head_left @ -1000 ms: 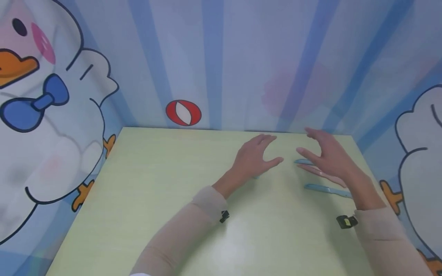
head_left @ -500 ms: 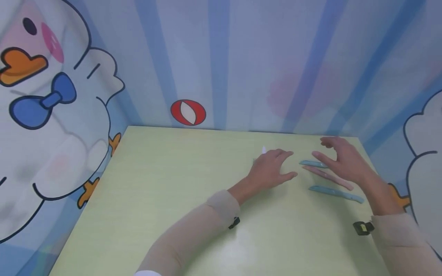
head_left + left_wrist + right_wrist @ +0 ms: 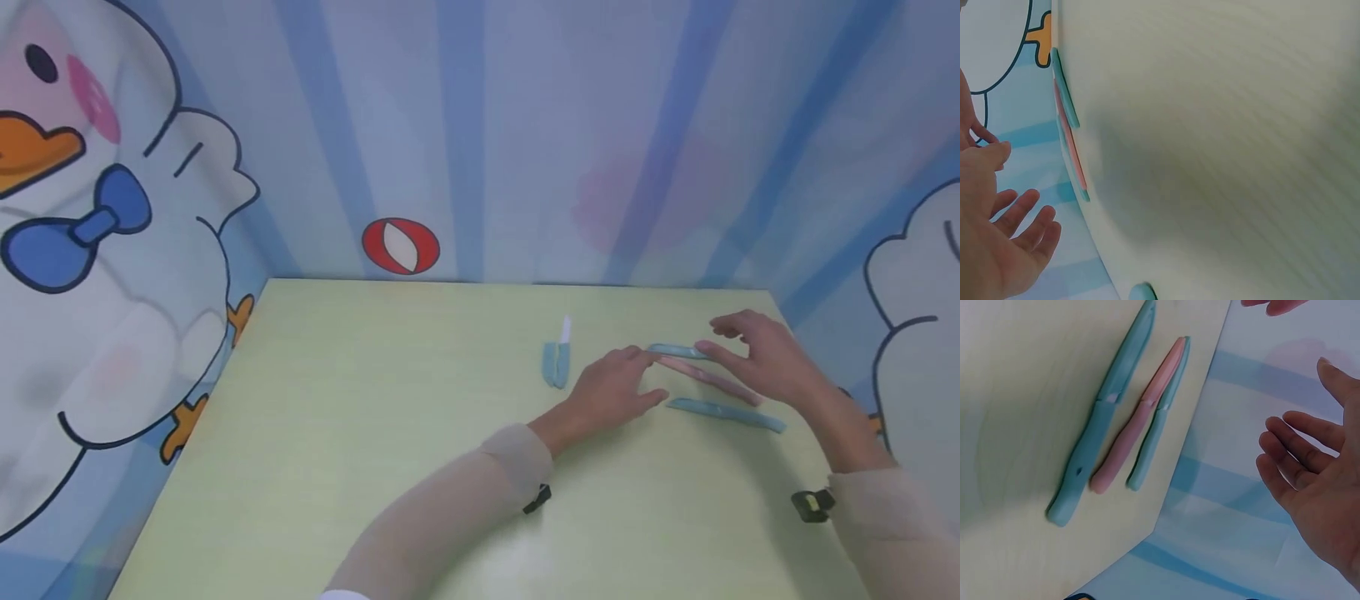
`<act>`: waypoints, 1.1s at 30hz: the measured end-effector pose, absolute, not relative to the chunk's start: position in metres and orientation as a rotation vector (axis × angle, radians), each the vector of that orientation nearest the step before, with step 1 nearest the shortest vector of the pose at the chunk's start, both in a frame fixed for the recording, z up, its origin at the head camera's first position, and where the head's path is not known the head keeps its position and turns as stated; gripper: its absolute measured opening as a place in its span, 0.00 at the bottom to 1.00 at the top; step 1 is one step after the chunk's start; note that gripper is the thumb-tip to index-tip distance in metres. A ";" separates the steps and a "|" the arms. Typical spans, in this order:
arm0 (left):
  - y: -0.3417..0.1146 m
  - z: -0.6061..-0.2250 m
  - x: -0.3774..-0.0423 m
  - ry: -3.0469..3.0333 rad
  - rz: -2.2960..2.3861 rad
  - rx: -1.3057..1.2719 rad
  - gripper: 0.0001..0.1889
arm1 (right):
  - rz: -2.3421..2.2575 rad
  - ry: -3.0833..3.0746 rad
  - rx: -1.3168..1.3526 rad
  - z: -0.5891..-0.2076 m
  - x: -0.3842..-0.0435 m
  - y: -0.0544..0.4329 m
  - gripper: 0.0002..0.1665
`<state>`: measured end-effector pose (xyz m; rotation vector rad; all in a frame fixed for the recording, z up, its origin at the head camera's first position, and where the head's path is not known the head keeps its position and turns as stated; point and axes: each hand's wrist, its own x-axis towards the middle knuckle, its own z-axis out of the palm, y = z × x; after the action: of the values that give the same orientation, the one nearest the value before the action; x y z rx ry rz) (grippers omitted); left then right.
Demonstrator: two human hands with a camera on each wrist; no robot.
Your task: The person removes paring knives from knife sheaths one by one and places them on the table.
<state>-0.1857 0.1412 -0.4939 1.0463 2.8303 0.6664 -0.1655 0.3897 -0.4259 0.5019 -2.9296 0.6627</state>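
Three knives in sheaths lie on the table at the right: a larger blue knife [image 3: 723,414] in front, a pink knife [image 3: 712,381] in the middle and a smaller blue knife [image 3: 675,351] at the back. My left hand [image 3: 609,390] hovers by their left ends, fingers spread and holding nothing. Over their right ends is my right hand [image 3: 765,357], loosely bent and also holding nothing. The right wrist view shows the pink knife [image 3: 1124,444] lying partly against the smaller blue knife [image 3: 1154,434]. Left of my left hand lies a two-part blue item [image 3: 557,362] with a white blade.
The pale table [image 3: 360,375] ends at a blue striped backdrop [image 3: 517,150] behind it. Printed cartoon birds [image 3: 142,250] cover the side panels. A small dark device [image 3: 813,505] sits at each wrist.
My left hand has moved right toward the knives, uncovering the two-part blue item with the white blade. My right hand has shifted slightly right and lower. The knives have stayed in place.
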 end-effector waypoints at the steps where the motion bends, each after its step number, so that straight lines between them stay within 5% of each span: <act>1: 0.143 -0.496 -0.185 2.828 0.665 1.054 0.29 | 0.654 -2.937 0.501 -0.428 -0.165 0.391 0.30; 11: 0.171 -0.519 -0.184 2.790 0.761 1.043 0.20 | 0.643 -3.165 0.363 -0.444 -0.155 0.410 0.38; 20: 0.188 -0.539 -0.179 2.817 0.715 1.045 0.22 | 0.587 -3.165 0.400 -0.471 -0.144 0.427 0.24; 33: 0.201 -0.527 -0.171 2.883 0.574 0.941 0.22 | 0.485 -3.361 0.379 -0.476 -0.142 0.426 0.16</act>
<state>-0.1708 0.2010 -0.5272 0.9408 2.8828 0.5745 -0.1422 0.4259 -0.4758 0.3789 -3.3609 0.4852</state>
